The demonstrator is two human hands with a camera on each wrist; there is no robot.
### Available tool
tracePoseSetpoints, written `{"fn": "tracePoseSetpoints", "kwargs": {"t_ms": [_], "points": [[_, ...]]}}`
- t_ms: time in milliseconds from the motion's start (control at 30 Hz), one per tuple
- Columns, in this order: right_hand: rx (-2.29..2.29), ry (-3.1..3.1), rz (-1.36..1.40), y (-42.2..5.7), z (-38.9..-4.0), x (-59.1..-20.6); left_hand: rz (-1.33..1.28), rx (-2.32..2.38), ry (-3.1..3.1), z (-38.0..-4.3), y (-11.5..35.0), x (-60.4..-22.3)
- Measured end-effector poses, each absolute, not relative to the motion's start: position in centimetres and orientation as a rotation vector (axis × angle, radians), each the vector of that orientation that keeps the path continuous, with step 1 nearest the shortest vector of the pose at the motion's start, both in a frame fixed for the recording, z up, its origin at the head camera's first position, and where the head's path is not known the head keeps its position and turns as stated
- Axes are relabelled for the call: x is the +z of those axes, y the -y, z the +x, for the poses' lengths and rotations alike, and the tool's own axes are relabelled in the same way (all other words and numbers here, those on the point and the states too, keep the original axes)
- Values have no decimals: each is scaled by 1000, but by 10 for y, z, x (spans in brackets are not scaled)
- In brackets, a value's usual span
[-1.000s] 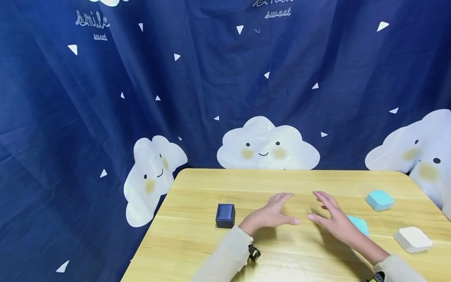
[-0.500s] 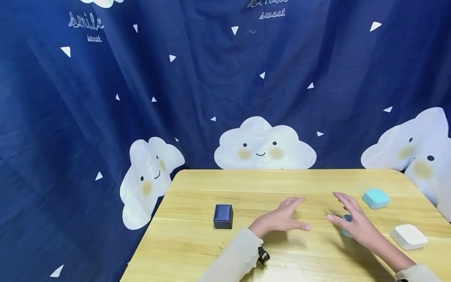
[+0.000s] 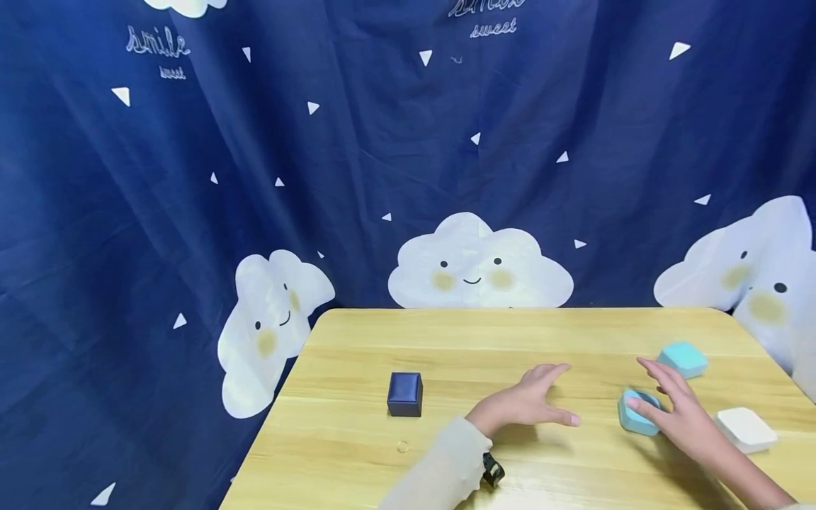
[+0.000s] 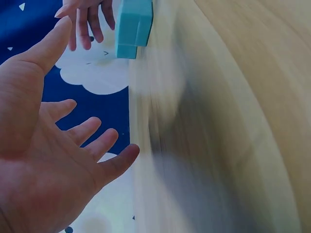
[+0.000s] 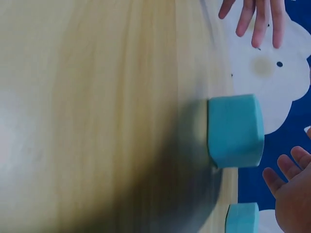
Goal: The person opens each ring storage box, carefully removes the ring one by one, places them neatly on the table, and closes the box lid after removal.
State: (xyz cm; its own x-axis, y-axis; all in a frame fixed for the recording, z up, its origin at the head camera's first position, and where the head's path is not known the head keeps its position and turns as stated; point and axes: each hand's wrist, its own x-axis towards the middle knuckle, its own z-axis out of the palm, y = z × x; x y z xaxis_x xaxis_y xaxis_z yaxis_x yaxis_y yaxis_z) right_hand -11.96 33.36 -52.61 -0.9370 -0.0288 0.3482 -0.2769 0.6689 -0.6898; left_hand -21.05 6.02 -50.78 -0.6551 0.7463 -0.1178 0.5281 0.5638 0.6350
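Observation:
My right hand point(image 3: 682, 421) is spread beside a small turquoise box point(image 3: 636, 419), its thumb in front of the box's top in the head view. A darker rounded hollow shows in that top, partly covered by the thumb. In the right wrist view a gap separates this hand from the turquoise box point(image 5: 235, 131). My left hand point(image 3: 525, 402) hovers over the table to the left, thumb and fingers apart, nothing in them. Its bare palm point(image 4: 53, 160) shows in the left wrist view. A navy blue box point(image 3: 404, 394) and a thin gold ring point(image 3: 402, 446) lie farther left.
A second turquoise box point(image 3: 683, 359) stands behind the right hand. Near the right forearm sits a white box point(image 3: 746, 429) with rounded corners. The wooden table point(image 3: 338, 354) ends at a dark blue curtain point(image 3: 357, 142) printed with clouds.
Both hands have moved to the right, the right hand farther. The turquoise box beside it has come more into view. The gold ring, hidden at first, now shows left of the left sleeve.

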Motion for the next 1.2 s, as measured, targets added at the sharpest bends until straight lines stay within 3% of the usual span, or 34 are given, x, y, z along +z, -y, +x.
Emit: {"fn": "tracePoseSetpoints", "kwargs": {"t_ms": [733,1200], "points": [[1194,2562,179,-356,-98,-556,1014,888,-2338,-210,-97,-518],[1226,2558,215,-365,-99,-562,1126,599,-2451,-196,-130,-532]]}}
